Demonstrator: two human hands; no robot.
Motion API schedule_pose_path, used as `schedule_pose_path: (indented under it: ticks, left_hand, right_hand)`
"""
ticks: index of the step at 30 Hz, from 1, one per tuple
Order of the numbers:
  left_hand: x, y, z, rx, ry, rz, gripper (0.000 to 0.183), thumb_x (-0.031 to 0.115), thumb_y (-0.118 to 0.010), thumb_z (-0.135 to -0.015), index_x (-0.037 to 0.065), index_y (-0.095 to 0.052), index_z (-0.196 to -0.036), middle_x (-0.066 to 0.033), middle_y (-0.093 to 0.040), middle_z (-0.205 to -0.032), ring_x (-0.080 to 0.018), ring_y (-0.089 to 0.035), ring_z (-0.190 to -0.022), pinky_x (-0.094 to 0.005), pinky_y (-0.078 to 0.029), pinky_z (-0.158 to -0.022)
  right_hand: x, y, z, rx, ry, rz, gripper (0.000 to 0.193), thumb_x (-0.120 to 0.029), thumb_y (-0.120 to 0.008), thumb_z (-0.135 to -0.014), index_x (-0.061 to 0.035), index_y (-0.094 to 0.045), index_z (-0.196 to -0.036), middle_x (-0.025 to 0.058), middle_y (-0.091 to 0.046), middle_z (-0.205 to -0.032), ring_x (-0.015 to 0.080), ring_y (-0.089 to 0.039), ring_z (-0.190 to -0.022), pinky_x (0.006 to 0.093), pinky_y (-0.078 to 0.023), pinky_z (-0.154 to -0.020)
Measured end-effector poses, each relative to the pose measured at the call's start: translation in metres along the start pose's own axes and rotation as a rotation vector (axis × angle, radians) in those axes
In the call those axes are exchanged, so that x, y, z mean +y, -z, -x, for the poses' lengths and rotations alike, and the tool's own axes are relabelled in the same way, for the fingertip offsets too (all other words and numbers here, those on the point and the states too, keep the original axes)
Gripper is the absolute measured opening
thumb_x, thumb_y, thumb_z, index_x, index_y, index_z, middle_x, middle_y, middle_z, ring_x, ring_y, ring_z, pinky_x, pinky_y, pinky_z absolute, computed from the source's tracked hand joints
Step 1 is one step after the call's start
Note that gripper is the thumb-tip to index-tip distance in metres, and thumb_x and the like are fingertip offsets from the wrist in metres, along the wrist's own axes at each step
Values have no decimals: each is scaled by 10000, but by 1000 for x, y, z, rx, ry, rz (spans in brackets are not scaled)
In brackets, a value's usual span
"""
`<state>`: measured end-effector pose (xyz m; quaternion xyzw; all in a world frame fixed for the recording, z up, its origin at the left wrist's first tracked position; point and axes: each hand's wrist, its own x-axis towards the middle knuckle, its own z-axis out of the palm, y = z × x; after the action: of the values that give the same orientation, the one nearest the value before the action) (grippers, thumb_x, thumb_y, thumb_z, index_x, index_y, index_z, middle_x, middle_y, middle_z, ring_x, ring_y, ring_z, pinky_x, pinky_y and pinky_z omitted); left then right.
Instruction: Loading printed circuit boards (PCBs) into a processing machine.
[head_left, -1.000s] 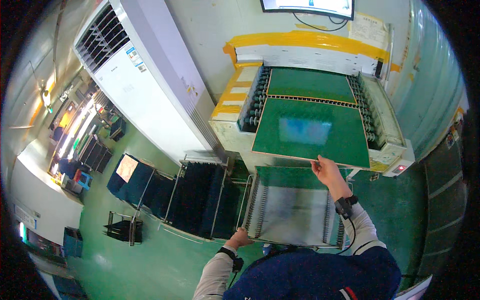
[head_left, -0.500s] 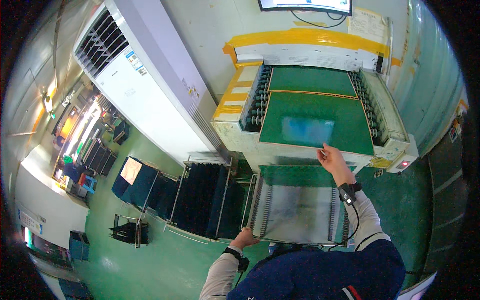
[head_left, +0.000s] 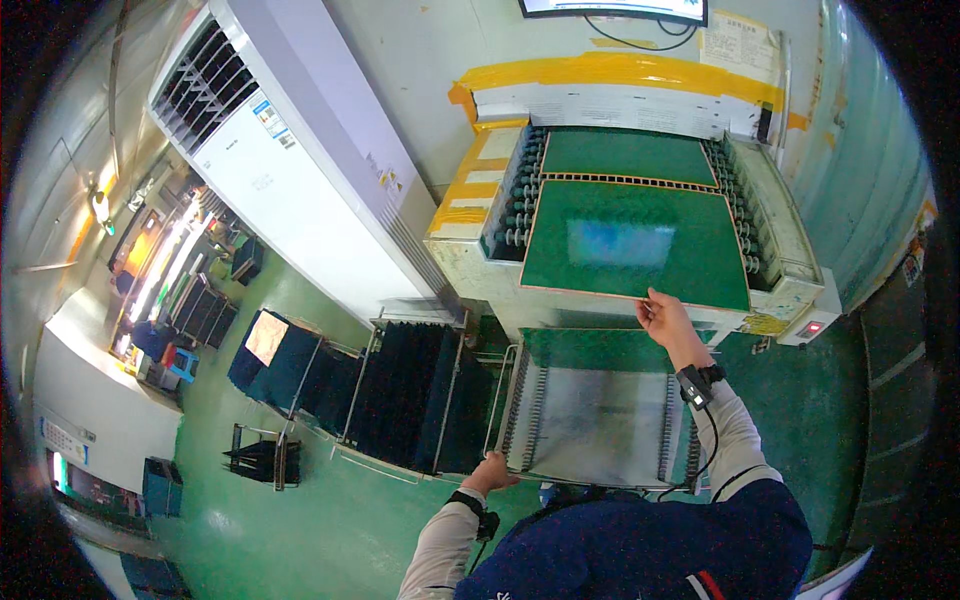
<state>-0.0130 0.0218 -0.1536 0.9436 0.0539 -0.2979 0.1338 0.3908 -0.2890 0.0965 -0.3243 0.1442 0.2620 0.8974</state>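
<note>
A flat green panel (head_left: pixel 640 240) with a pale, thin edge lies on the roller conveyor (head_left: pixel 515 215), its front edge jutting out toward me. My right hand (head_left: pixel 667 322) has its fingers closed at that front edge, right of the middle; the thumb side is partly hidden. Behind it, past a narrow gap, lies a second green panel (head_left: pixel 630 155). Down at the near left corner of a slotted metal rack (head_left: pixel 600 420), my left hand (head_left: pixel 489 474) is wrapped round the frame. One more green panel (head_left: pixel 590 347) stands at the rack's far end.
Left of the rack stand wheeled racks packed with dark panels (head_left: pixel 405 395). A tall white air conditioner (head_left: pixel 300 200) rises at the far left. Above the conveyor hangs a screen (head_left: pixel 615 10). A control box with a red light (head_left: pixel 812 328) sits at the conveyor's right corner.
The gap between the two panels on the conveyor has widened, with slots showing in it now. Both hands stay at nearly the same places; the whole view has shifted slightly.
</note>
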Motion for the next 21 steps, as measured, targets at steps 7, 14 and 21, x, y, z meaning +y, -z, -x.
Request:
schedule_pose_path:
  ticks: [7, 14, 21]
  left_hand:
    - [15, 17, 10, 5, 49, 30, 906, 497, -762, -666, -128, -381, -1200, -329, -463, -1195, -435, -559, -1051, -438, -491, -877]
    - [12, 10, 7, -11, 89, 32, 896, 479, -761, -670, -124, -382, -1213, -327, -450, -1219, -434, -553, -1062, -435, -486, -888]
    - [14, 11, 5, -27, 80, -16, 889, 471, -768, -661, -128, -404, -1210, -317, -463, -1205, -425, -548, -1076, -424, -489, -889]
  right_hand:
    - [-4, 3, -8, 2, -16, 18, 168, -123, -630, -852, 0, -519, -878, 152, -594, -869, 262, -582, -802, 342, -528, -697]
    - [-2, 0, -13, 17, -31, 5, 149, -128, -627, -853, -16, -531, -873, 133, -601, -851, 268, -583, -812, 354, -520, -712]
    - [-5, -1, -15, 5, -24, 6, 171, -102, -626, -848, -8, -505, -923, 139, -555, -897, 257, -558, -837, 335, -522, -719]
